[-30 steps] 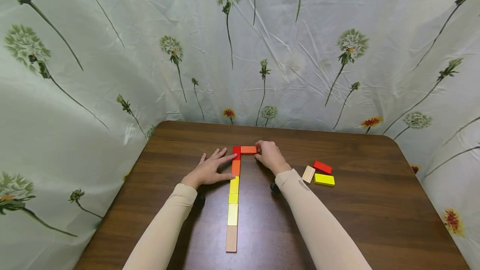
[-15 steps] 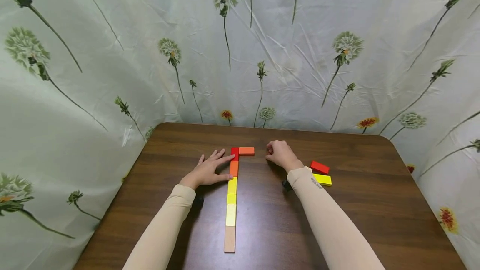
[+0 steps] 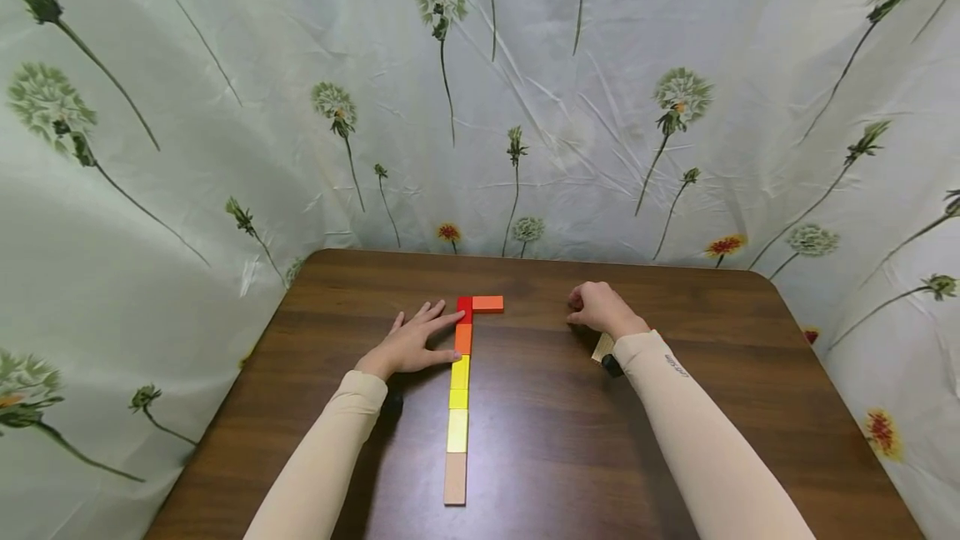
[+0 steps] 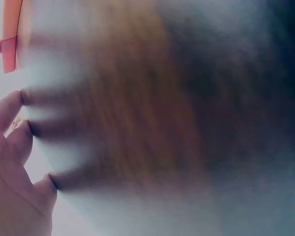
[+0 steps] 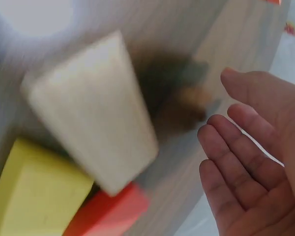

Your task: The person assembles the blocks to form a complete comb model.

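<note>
My left hand (image 3: 408,344) lies with fingers spread to the left of a column of flat blocks. Its index fingertip touches the red block (image 3: 465,309) at the column's far end, and the thumb tip is at the joint of the orange block (image 3: 463,338) and the yellow block (image 3: 460,369). From the red block an orange-red block (image 3: 488,304) extends rightward. Holding nothing, my right hand (image 3: 606,309) hovers near a loose plain wooden block (image 5: 93,108), its fingers loosely bent. A loose yellow block (image 5: 39,191) and red block (image 5: 108,214) are hidden behind the sleeve in the head view.
Nearer the person, the column continues with another yellow block (image 3: 458,398), a pale yellow block (image 3: 457,430) and a light wood block (image 3: 454,478). The brown table (image 3: 547,440) has rounded far corners. A flowered curtain (image 3: 585,132) hangs behind it.
My right hand has left the orange-red block and moved right toward the loose blocks, its forearm now covering the red and yellow ones. The left hand keeps its place at the column.
</note>
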Motion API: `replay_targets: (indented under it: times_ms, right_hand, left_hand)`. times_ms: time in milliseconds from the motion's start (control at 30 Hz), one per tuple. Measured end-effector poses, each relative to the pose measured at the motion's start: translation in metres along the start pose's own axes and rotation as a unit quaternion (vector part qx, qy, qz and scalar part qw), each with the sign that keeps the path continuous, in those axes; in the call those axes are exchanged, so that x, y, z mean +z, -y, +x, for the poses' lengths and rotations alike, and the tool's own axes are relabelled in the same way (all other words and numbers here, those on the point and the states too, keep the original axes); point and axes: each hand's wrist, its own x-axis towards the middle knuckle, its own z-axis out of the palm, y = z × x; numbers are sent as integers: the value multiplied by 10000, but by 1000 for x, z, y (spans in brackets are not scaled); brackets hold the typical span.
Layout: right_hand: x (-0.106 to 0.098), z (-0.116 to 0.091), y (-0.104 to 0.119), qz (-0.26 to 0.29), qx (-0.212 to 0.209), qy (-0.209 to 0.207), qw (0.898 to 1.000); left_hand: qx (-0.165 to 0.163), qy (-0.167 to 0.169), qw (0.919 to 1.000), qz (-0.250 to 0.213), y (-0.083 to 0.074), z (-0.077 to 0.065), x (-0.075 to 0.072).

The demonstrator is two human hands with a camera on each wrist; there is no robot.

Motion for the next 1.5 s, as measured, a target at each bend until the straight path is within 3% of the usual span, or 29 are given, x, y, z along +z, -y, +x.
replay_targets:
  times_ms: [467, 733, 1233, 1500]
  right_hand:
    - [-36, -44, -66, 614, 264, 180, 9976]
    - [-38, -64, -98, 871, 319, 317, 9952]
    - [-26, -75, -110, 1315, 660, 76, 9891]
    - [-20, -75, -116, 1241, 714, -75, 9897]
  left_hand:
    - [13, -28, 10000, -13, 1, 0, 1]
    - [26, -61, 10000, -27, 3, 0, 2]
    - [75, -84, 9999, -125, 4, 2, 2]
    - [107, -79, 9998, -112, 4, 1, 3]
